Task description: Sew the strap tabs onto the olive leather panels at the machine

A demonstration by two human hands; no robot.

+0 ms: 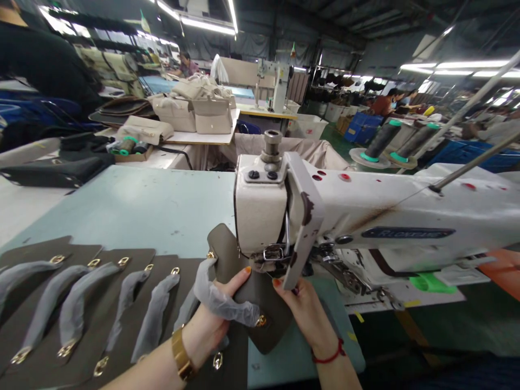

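Observation:
A dark olive leather panel [266, 311] with a gold ring and a plastic-wrapped handle sits under the head of a white sewing machine [365, 216]. My left hand [213, 319] grips the panel's left side, thumb on top, fingers closed round the plastic wrap [221, 300]. My right hand [303, 311] pinches the panel's right edge just below the needle area, fingers closed on it. A gold bracelet is on my left wrist, a red cord on my right.
Several matching olive panels [81, 319] with wrapped handles overlap in a row on the pale green table [154, 206]. Beige bags [195, 108] are stacked on a table behind. Thread cones [382, 141] stand at the right. Other people work in the background.

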